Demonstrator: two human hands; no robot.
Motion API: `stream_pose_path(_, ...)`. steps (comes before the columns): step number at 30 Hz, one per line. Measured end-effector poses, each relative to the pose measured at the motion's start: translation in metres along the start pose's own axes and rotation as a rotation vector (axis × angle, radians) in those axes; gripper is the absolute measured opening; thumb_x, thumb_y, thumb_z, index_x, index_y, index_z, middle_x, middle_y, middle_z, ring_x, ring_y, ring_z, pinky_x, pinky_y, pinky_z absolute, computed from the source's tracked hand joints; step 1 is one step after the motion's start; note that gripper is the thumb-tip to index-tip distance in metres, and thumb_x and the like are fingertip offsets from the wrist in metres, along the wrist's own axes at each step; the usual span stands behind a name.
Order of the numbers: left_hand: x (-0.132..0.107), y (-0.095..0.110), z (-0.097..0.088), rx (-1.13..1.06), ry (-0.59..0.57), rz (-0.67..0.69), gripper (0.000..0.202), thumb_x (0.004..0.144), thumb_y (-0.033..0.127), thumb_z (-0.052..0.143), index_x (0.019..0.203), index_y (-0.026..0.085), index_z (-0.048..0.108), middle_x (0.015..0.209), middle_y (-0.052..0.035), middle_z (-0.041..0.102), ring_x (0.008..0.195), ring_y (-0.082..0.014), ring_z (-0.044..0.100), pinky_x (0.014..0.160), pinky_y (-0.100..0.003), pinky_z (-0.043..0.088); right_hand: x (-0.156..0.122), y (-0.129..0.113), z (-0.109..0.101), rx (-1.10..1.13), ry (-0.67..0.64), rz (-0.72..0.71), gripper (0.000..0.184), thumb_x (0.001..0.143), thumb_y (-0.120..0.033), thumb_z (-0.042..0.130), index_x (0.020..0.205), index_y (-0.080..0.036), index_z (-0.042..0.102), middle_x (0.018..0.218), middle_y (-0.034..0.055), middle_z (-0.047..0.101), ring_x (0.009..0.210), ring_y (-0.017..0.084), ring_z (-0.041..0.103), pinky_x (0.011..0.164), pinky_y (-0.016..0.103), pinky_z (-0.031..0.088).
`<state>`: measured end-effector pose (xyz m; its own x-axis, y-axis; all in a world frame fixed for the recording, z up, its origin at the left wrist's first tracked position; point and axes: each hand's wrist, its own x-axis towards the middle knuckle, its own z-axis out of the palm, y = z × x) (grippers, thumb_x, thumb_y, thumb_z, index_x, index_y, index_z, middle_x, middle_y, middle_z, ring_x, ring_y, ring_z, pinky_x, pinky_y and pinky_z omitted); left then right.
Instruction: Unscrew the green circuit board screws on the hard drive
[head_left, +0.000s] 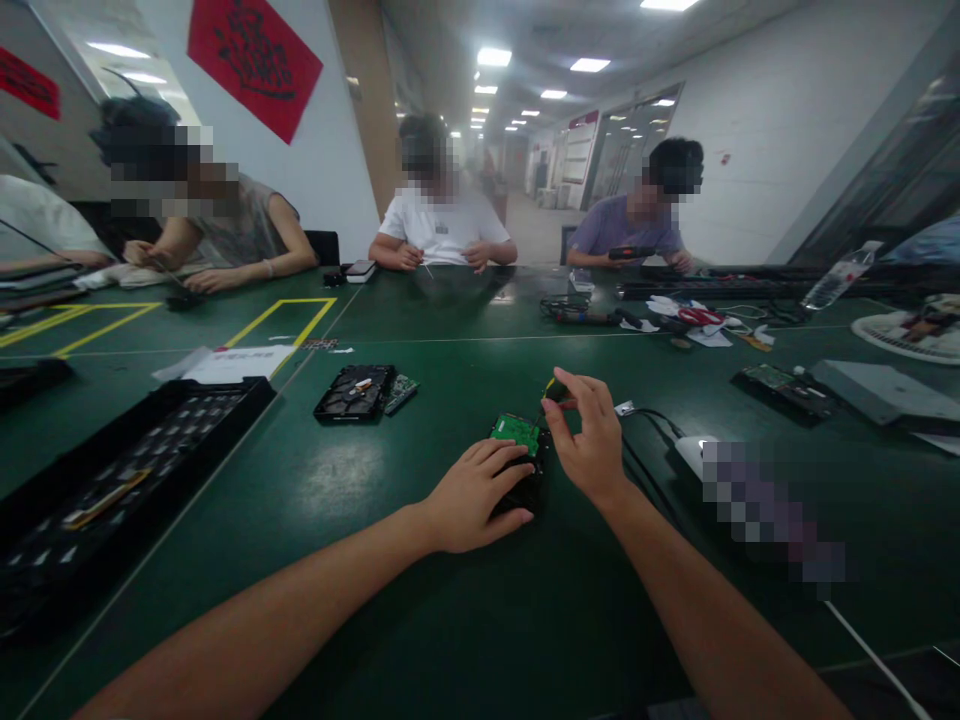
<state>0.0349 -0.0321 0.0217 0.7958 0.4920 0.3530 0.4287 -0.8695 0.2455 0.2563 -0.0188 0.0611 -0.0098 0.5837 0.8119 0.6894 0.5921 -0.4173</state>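
A black hard drive with a green circuit board (514, 430) on top lies on the table in front of me. My left hand (476, 498) grips it, fingers across its near part and thumb along the near edge, hiding much of the black body. In my right hand (589, 435), thumb and fingers pinch a small screwdriver (553, 388) with a yellow and dark handle. Its shaft points down at the right side of the board; whether the tip sits in a screw I cannot tell. To the left lie another black drive (355, 392) and a separate circuit board (401, 394).
A long black tray (225, 395) holding a brownish strip stands at left. On the right are a power strip (731, 490) with cables, another drive (784, 390), a grey metal box (885, 395) and a plastic bottle (840, 277). Several people sit across the green table.
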Motion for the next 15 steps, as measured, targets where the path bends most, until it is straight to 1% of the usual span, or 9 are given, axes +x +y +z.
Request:
stream_pose_path(5, -0.0004, 0.0000, -0.0005, -0.010, -0.001, -0.005, 0.063, 0.098, 0.058, 0.056, 0.148, 0.021, 0.052, 0.152, -0.0144, 0.052, 0.144, -0.0338, 0.045, 0.120, -0.056, 0.038, -0.0005, 0.0003, 0.0002, -0.007, 0.005, 0.014, 0.042, 0.101, -0.026, 0.059, 0.142, -0.030, 0.057, 0.119, 0.0094, 0.060, 0.100, 0.022, 0.065, 0.085, 0.042, 0.061)
stream_pose_path(8, -0.0010, -0.0005, 0.0000, -0.013, -0.004, -0.010, 0.062, 0.098, 0.058, 0.056, 0.149, 0.022, 0.052, 0.153, -0.0147, 0.052, 0.144, -0.0338, 0.045, 0.120, -0.057, 0.038, -0.0007, 0.0021, 0.0002, -0.017, 0.002, 0.010, 0.043, 0.100, -0.026, 0.060, 0.144, -0.030, 0.056, 0.119, 0.0092, 0.061, 0.099, 0.022, 0.066, 0.088, 0.043, 0.060)
stream_pose_path(12, -0.0012, -0.0014, 0.0022, -0.020, -0.003, -0.003, 0.063, 0.097, 0.057, 0.058, 0.149, 0.023, 0.051, 0.154, -0.0141, 0.051, 0.144, -0.0341, 0.045, 0.120, -0.058, 0.037, -0.0015, 0.0037, 0.0004, -0.024, -0.010, 0.000, 0.044, 0.101, -0.025, 0.059, 0.145, -0.029, 0.055, 0.119, 0.0097, 0.062, 0.101, 0.023, 0.066, 0.094, 0.045, 0.058)
stream_pose_path(15, -0.0007, -0.0014, 0.0031, -0.029, 0.003, -0.008, 0.064, 0.097, 0.058, 0.058, 0.150, 0.022, 0.050, 0.154, -0.0140, 0.051, 0.145, -0.0332, 0.044, 0.121, -0.057, 0.036, -0.0033, 0.0045, 0.0020, -0.006, -0.019, 0.009, 0.047, 0.101, -0.024, 0.057, 0.148, -0.029, 0.051, 0.122, 0.0106, 0.062, 0.103, 0.024, 0.066, 0.093, 0.045, 0.059)
